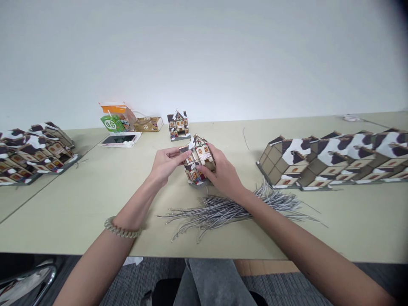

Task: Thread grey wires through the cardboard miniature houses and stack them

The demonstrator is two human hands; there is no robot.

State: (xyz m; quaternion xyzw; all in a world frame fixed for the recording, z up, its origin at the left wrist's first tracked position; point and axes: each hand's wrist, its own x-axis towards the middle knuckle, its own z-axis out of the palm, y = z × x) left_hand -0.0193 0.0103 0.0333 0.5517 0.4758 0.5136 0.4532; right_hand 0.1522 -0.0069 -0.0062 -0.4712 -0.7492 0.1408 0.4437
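Between my two hands is a small model house [198,158] with dark roofs, white snow patches and red-framed windows, tilted a little above the table. My left hand [166,165] pinches its left side near the roof, thumb in front. My right hand [223,172] wraps round its right side, with the thumb across the front. Just below the house lies a loose bundle of thin grey wires [223,212], partly covered by my right forearm. A similar model house [178,126] stands upright behind the held one.
Rows of model houses stand at the right [328,159] and left [38,148]. By the wall are a green carton [113,123], an orange-topped package [119,111] and a brown box [148,124]. A phone [119,140] lies in front. One thin wire [245,138] lies right of centre.
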